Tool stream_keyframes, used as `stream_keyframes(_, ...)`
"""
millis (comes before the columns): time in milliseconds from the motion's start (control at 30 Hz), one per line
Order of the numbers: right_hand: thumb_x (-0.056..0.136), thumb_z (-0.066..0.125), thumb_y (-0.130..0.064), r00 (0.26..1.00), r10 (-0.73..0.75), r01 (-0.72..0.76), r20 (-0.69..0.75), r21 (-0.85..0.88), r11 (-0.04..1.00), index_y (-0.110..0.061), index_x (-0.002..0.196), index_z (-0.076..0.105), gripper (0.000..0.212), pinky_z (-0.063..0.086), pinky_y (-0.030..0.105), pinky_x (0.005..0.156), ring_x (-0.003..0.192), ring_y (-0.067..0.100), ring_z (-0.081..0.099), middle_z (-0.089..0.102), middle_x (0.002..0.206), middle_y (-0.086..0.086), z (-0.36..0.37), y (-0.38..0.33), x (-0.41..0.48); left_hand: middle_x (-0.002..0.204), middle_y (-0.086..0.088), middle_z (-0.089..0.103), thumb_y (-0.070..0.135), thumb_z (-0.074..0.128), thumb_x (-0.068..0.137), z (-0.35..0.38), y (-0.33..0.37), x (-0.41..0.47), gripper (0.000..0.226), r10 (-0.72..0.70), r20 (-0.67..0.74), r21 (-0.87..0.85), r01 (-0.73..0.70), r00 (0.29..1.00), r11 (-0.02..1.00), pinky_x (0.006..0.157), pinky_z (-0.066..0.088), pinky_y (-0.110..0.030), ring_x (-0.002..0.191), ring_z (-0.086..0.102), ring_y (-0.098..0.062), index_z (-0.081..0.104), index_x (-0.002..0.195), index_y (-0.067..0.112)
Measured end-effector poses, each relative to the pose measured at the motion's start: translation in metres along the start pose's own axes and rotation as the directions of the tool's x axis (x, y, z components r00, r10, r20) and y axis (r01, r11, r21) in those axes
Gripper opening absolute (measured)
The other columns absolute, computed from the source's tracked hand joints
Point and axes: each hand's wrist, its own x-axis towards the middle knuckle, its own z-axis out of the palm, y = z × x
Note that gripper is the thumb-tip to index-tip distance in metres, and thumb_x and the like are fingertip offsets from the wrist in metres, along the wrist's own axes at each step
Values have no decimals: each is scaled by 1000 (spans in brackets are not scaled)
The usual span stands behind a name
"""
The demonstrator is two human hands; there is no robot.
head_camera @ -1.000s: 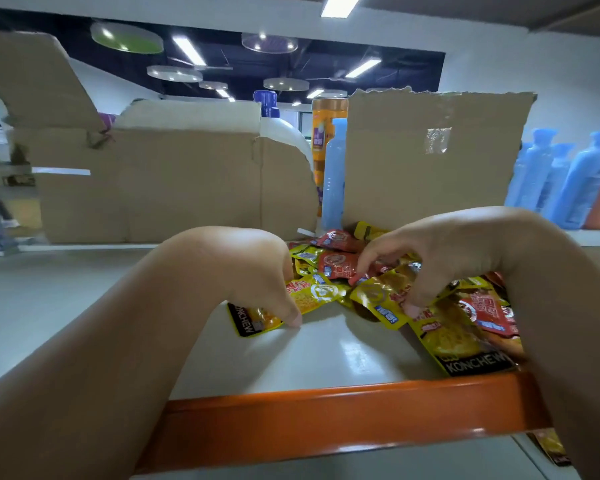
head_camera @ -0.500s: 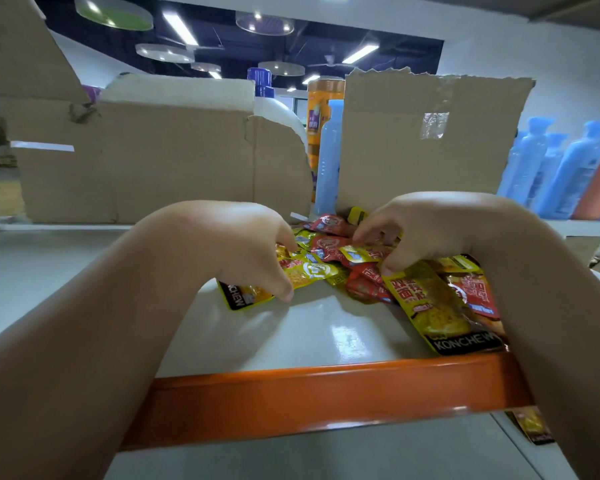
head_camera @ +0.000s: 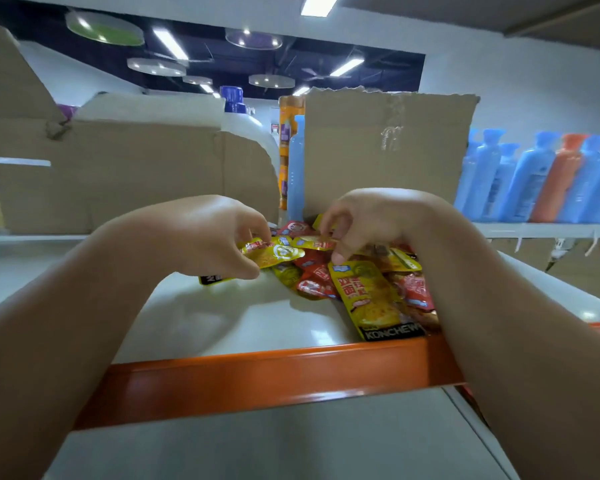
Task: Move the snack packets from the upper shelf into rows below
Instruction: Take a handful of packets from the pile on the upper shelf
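Observation:
A loose pile of yellow and red snack packets (head_camera: 326, 275) lies on the white upper shelf (head_camera: 257, 323), behind its orange front rail (head_camera: 257, 372). My left hand (head_camera: 205, 233) pinches a yellow packet (head_camera: 274, 253) at the pile's left side, with a black-ended packet under its thumb. My right hand (head_camera: 368, 220) reaches over the pile; its fingers pinch another yellow packet (head_camera: 312, 242) and its thumb tip rests at the top of a large yellow packet (head_camera: 371, 299) that lies against the rail.
Torn cardboard boxes stand behind the pile, one at the left (head_camera: 118, 174) and one at the right (head_camera: 385, 147). Between them are a light blue bottle (head_camera: 296, 168) and an orange canister (head_camera: 286, 133). Blue and orange bottles (head_camera: 541, 174) line a far shelf at right.
Both hands have lifted slightly and drawn closer together over the pile. My left hand now pinches a yellow packet off the shelf, and my right fingers have closed on another.

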Motion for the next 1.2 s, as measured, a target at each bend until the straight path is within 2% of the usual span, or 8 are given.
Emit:
stream_keyframes(133, 65, 94, -33, 958, -14, 31, -287, 55, 998, -27, 90, 63, 41, 41, 25, 59, 75, 12, 60, 65, 88, -12, -21, 15, -27, 88, 23, 60, 51, 80, 77, -8, 25, -2, 41, 41, -160, -2, -42, 986, 999, 68, 45, -25, 79, 58, 2, 65, 115, 50)
stream_keyframes(233, 64, 95, -38, 888, 4, 49, -461, 101, 994, -24, 83, 66, 37, 46, 30, 66, 77, 13, 60, 64, 87, -10, -31, 39, -61, 96, 18, 64, 65, 73, 70, -7, 58, 1, 48, 98, -275, 5, -100, 956, 995, 76, 50, -29, 86, 60, -4, 62, 116, 54)
stream_keyframes(367, 67, 93, -33, 812, -3, 133, -584, 179, 975, -20, 77, 66, 31, 43, 28, 65, 69, 11, 57, 68, 80, 2, -35, 88, -119, 96, 15, 65, 63, 76, 72, 1, 122, 10, 50, 160, -396, 4, -173, 904, 985, 81, 53, -33, 90, 63, -11, 65, 119, 48)
stream_keyframes(467, 71, 90, -27, 748, 38, 153, -662, 228, 962, -18, 78, 66, 27, 41, 16, 59, 62, -1, 53, 63, 73, -9, -38, 131, -172, 95, 15, 67, 63, 66, 68, 9, 184, 16, 52, 218, -465, -4, -249, 858, 969, 78, 52, -33, 86, 61, -11, 67, 117, 44)
stream_keyframes(633, 74, 87, -33, 659, 208, 52, -722, 320, 946, -20, 80, 65, 26, 37, 25, 55, 50, 2, 49, 63, 68, -7, -46, 225, -268, 95, 14, 67, 64, 65, 69, 29, 301, 39, 50, 307, -500, -12, -361, 810, 932, 75, 51, -33, 84, 61, -12, 64, 115, 45)
stream_keyframes(733, 75, 88, -37, 604, 273, -35, -749, 317, 948, -21, 79, 66, 27, 40, 26, 57, 58, 8, 55, 66, 69, -5, -52, 282, -332, 89, 11, 66, 57, 76, 76, 45, 379, 56, 40, 355, -489, -52, -433, 797, 900, 67, 49, -31, 74, 60, -11, 68, 112, 42)
stream_keyframes(933, 77, 87, -33, 537, 407, -180, -739, 371, 911, -21, 83, 67, 24, 40, 20, 61, 68, 2, 55, 62, 75, -10, -53, 377, -453, 93, 14, 64, 51, 80, 79, 88, 524, 84, 43, 441, -477, -142, -561, 761, 815, 69, 42, -26, 86, 59, -13, 66, 119, 44)
stream_keyframes(1200, 79, 86, -33, 441, 558, -342, -703, 443, 829, -21, 86, 66, 24, 42, 27, 67, 79, 10, 60, 65, 84, -7, -32, 471, -544, 111, 17, 66, 56, 77, 78, 162, 661, 128, 53, 483, -479, -261, -645, 733, 719, 81, 37, -24, 105, 60, -11, 65, 127, 43)
